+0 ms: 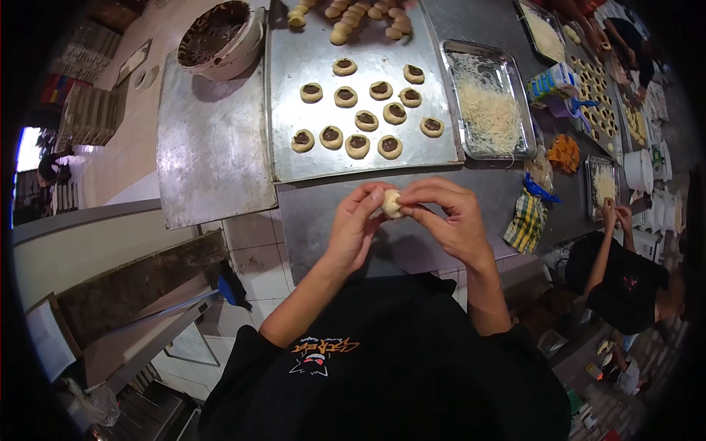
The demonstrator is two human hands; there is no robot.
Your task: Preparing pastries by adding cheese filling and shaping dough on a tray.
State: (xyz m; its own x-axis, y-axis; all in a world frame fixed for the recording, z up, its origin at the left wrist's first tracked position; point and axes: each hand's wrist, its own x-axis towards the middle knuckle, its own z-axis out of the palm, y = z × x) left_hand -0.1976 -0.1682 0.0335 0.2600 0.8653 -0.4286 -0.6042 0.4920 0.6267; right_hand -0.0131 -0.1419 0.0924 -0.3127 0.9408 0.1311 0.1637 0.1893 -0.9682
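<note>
A small pale dough ball (pixel 391 203) is held between my two hands over the front of the steel table (pixel 309 220). My left hand (pixel 358 228) cradles it with thumb and fingers closed on it, and my right hand (pixel 447 217) pinches its right side. Just beyond them lies a metal baking sheet (pixel 287 132) with several round dough pieces topped with dark brown filling (pixel 357 145), spread apart, and more unfilled dough pieces (pixel 340 33) at its far edge.
A bowl of chocolate filling (pixel 217 40) stands upper left by a bare metal plate (pixel 206 140). Trays of pale shreds (pixel 485 110), a carton (pixel 551 81), orange cloth (pixel 563 153) and checked cloth (pixel 526 224) lie right. A co-worker (pixel 618 272) works at the lower right.
</note>
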